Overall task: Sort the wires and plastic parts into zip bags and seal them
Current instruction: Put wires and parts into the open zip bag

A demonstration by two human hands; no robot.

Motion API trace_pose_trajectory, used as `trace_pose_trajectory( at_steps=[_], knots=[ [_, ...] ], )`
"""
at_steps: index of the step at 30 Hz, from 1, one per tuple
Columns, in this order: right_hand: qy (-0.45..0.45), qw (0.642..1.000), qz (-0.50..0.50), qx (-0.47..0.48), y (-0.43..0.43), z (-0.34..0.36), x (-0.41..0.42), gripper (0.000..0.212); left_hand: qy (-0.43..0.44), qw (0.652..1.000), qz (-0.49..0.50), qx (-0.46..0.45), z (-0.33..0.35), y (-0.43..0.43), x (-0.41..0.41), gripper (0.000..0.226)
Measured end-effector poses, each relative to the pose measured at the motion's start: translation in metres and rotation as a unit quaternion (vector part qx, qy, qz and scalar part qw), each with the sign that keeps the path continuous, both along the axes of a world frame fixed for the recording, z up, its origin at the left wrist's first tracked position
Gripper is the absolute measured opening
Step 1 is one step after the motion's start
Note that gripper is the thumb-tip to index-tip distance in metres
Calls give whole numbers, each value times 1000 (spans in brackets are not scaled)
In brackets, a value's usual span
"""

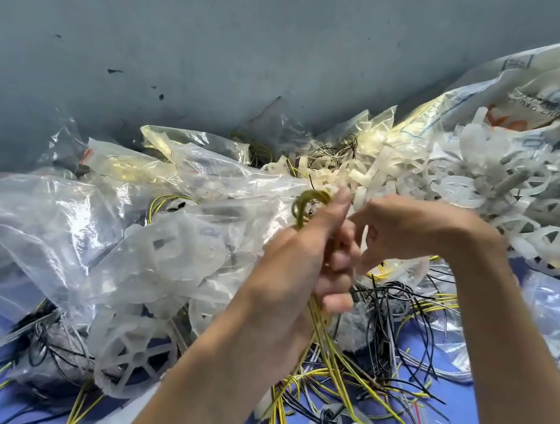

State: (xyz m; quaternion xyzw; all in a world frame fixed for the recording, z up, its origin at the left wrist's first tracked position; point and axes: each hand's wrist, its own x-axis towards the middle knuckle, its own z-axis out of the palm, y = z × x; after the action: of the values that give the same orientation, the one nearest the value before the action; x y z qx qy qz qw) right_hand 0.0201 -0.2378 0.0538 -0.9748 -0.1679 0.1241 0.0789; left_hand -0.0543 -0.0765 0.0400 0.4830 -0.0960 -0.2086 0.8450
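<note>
Yellow wires [333, 353] run through the left hand [302, 255], clenched round the bundle, with a loop standing above its thumb and tails fanning out below the fist. The right hand [414, 228] curls in against that loop; whether it pinches a strand I cannot tell. Best to hold the fist tight, coil the tails up into the loop, then reach for a bag [207, 170] lying to its left.

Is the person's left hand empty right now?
No: the left hand grips a bundle of yellow wires, which loops above the thumb and trails out below the fingers.
</note>
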Motion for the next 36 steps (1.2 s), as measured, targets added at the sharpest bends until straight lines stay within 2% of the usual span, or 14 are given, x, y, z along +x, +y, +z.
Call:
trace_pose_trajectory(
  at_steps=[2, 6, 9, 10, 12, 15, 17, 19, 21, 24, 26, 30, 33, 36],
  knots=[
    [-9, 1000, 3, -24, 2, -7, 5, 36, 19, 999, -31, 18, -4, -3, 1, 30],
    [-13, 998, 7, -54, 4, -12, 8, 35, -23, 993, -12, 118, -10, -4, 4, 34],
    [-11, 999, 12, -30, -1, -9, 6, 17, -13, 993, -7, 121, -10, -1, 7, 36],
    [-17, 1000, 10, 14, -5, -7, 5, 10, -7, 994, 1, 113, -10, 1, 8, 37],
    [-60, 985, -1, 159, -10, 0, 2, 9, -7, 995, 41, 88, -8, 4, 12, 39],
    [-157, 911, 10, 382, -12, 14, -2, 12, -44, 986, 161, 23, -6, 6, 16, 47],
    [-192, 874, 27, 446, -10, 22, -10, 9, -86, 972, 221, 5, -4, 7, 15, 47],
    [-187, 868, 54, 457, -6, 27, -18, 13, -121, 960, 249, 23, -3, 5, 12, 43],
    [-143, 864, 97, 473, -3, 29, -26, 15, -144, 952, 259, 70, -5, 2, 10, 33],
    [-73, 865, 156, 471, 0, 30, -34, 16, -183, 947, 221, 147, -6, -1, 7, 26],
    [-62, 864, 174, 468, 0, 31, -36, 13, -211, 950, 177, 146, -6, -2, 5, 24],
    [-114, 867, 132, 467, 4, 30, -31, 14, -237, 952, 146, 126, -4, 0, 3, 13],
    [-174, 865, 120, 455, 5, 30, -27, 15, -210, 964, 133, 97, -4, 3, 5, 22],
    [-193, 851, 122, 473, 0, 30, -26, 19, -188, 971, 113, 92, -2, 5, 5, 23]
  ],
)
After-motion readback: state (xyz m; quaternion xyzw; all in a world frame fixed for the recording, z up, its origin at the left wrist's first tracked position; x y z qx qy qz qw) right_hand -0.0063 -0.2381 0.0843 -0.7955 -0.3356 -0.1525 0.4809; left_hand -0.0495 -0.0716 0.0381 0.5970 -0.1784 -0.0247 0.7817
